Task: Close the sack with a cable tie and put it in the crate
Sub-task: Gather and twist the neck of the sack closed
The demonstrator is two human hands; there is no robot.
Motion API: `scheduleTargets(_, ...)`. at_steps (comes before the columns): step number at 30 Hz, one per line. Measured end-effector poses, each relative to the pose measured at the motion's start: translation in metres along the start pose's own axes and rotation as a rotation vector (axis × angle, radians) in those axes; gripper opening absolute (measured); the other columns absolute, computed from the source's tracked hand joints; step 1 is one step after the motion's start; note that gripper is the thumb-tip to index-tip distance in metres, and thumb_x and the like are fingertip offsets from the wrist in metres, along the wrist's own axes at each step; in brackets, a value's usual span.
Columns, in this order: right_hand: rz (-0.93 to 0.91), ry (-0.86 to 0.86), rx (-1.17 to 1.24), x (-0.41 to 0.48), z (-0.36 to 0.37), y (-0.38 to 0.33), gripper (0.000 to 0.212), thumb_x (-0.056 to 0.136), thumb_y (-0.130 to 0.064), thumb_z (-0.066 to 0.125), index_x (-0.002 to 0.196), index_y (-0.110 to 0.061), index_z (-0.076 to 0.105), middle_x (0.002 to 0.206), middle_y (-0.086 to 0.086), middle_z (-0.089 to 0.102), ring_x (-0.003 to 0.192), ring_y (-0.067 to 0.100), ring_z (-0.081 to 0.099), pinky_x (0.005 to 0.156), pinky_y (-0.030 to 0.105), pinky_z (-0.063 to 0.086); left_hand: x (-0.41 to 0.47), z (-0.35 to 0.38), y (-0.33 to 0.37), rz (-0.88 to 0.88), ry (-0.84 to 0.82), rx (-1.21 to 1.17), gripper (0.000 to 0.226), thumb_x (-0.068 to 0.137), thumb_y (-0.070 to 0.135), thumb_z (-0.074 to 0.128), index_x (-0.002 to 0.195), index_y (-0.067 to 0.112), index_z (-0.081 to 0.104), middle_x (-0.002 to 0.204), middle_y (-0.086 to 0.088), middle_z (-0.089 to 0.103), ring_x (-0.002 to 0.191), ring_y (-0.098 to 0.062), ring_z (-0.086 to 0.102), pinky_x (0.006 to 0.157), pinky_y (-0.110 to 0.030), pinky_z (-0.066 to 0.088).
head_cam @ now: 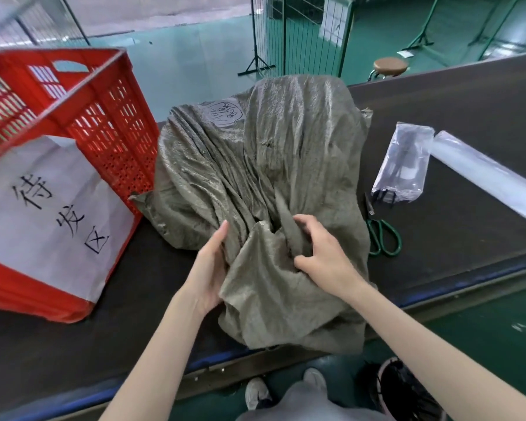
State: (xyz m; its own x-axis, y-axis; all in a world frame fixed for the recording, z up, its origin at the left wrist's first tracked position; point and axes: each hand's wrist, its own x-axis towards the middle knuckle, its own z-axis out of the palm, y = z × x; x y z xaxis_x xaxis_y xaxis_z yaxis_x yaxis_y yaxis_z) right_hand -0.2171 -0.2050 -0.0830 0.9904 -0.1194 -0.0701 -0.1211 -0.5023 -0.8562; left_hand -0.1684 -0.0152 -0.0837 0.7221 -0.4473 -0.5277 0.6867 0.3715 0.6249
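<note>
A grey-green woven sack (255,159) lies bulging on the dark table, its loose mouth end spilling over the near edge. My left hand (208,265) presses flat against the left side of the gathered cloth, fingers extended. My right hand (319,250) pinches a fold of the sack's neck between thumb and fingers. The red plastic crate (104,123) stands at the left, with a white paper sign on its near side. A clear bag of black cable ties (403,165) lies to the right of the sack.
Green-handled scissors (381,232) lie just right of the sack. A clear plastic roll (483,174) rests at the far right. The table edge (438,296) runs diagonally near me. A round stool (389,66) and wire fencing (298,34) stand beyond the table.
</note>
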Motion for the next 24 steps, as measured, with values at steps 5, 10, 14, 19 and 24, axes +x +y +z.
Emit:
scheduleTargets(5,-0.053,-0.042,0.333,-0.011,-0.006,-0.013,0.042,0.067,-0.001,0.051,0.099,-0.025,0.063,0.086,0.009,0.062,0.076,0.019,0.058,0.068,0.030,0.044,0.024,-0.001,0.029,0.026,0.076,0.072,0.046,0.093,0.048,0.048,0.108,0.013,0.073,0.117,-0.010,0.070,0.105,-0.023,0.068,0.093,-0.039,0.047)
scheduleTargets(10,0.020,0.181,-0.030,-0.003,-0.023,-0.010,0.015,0.070,-0.017,0.051,0.078,-0.022,0.062,0.069,0.000,0.057,0.068,0.011,0.051,0.065,0.029,0.037,0.040,0.004,0.041,0.064,0.198,0.244,0.018,0.092,0.010,0.055,0.103,0.004,0.068,0.086,-0.006,0.077,0.073,-0.015,0.074,0.066,-0.026,0.060)
scheduleTargets(14,-0.096,0.322,-0.545,-0.001,-0.017,-0.014,0.038,0.077,-0.019,0.057,0.115,-0.017,0.057,0.117,0.003,0.053,0.108,0.024,0.048,0.088,0.035,0.032,0.040,0.007,0.034,0.126,0.181,0.278,0.025,0.086,-0.015,0.046,0.091,0.000,0.066,0.072,-0.007,0.076,0.064,-0.018,0.073,0.056,-0.028,0.059)
scheduleTargets(19,-0.439,0.032,-0.525,0.000,0.004,-0.035,0.035,0.086,-0.028,0.048,0.119,-0.018,0.058,0.120,-0.002,0.062,0.113,0.016,0.054,0.097,0.029,0.024,0.043,0.003,0.033,0.174,0.207,0.254,0.040,0.077,-0.025,0.038,0.100,-0.004,0.063,0.077,-0.013,0.075,0.065,-0.022,0.073,0.057,-0.034,0.060)
scheduleTargets(24,-0.333,-0.357,-0.886,0.008,0.020,-0.017,0.025,0.089,-0.030,0.044,0.093,-0.012,0.060,0.099,0.014,0.069,0.099,0.033,0.061,0.092,0.037,0.036,0.038,0.004,0.039,0.069,0.264,0.141,0.034,0.077,-0.004,0.031,0.088,-0.004,0.063,0.081,-0.017,0.069,0.067,-0.028,0.068,0.071,-0.035,0.058)
